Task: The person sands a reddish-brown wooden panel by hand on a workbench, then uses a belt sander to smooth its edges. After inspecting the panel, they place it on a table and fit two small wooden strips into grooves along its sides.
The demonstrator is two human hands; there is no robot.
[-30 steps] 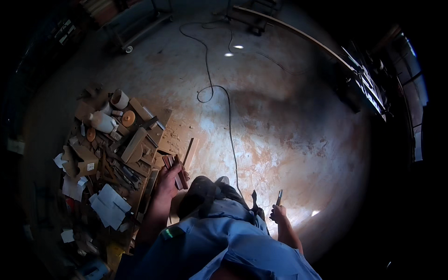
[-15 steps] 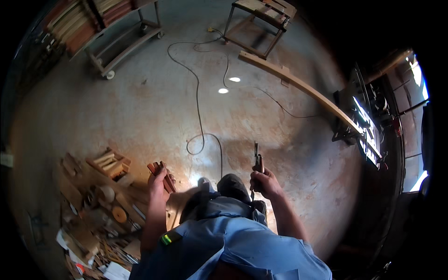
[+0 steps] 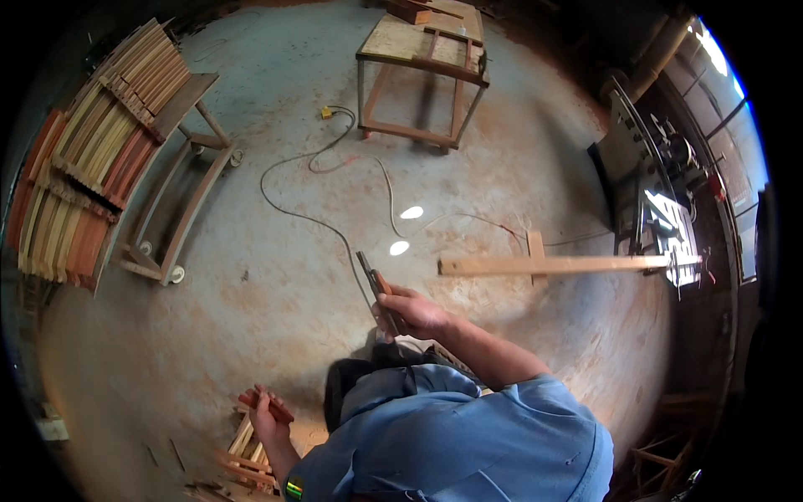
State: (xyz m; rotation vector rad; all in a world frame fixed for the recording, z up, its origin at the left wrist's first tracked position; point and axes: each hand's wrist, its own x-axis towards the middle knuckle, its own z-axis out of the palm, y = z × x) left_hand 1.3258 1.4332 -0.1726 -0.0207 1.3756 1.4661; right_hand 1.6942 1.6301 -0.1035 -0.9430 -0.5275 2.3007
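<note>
At the lower left, my left hand [image 3: 266, 418] is closed around short reddish-brown wood pieces [image 3: 281, 411], whose ends stick out past the fingers on both sides. Near the middle, in front of my body, my right hand [image 3: 416, 312] grips a slim dark tool [image 3: 365, 266] pointing forward and a little left. A reddish-brown strip [image 3: 381, 283] lies along it in the same grip. The tool's exact kind cannot be made out, and my palm hides its lower part.
A wheeled cart [image 3: 196, 197] stacked with wood strips [image 3: 96, 171] stands left. Ahead is a wooden-topped table [image 3: 410, 42]. A cable [image 3: 297, 216] winds over the floor. A long beam [image 3: 569, 265] reaches toward a machine [image 3: 661, 213] at right. Wood pieces [image 3: 249, 448] lie below my left hand.
The view has turned left, bringing the cart and table further in. My right hand has swung across in front of my body, its tool now tilted left. Both hands keep their hold.
</note>
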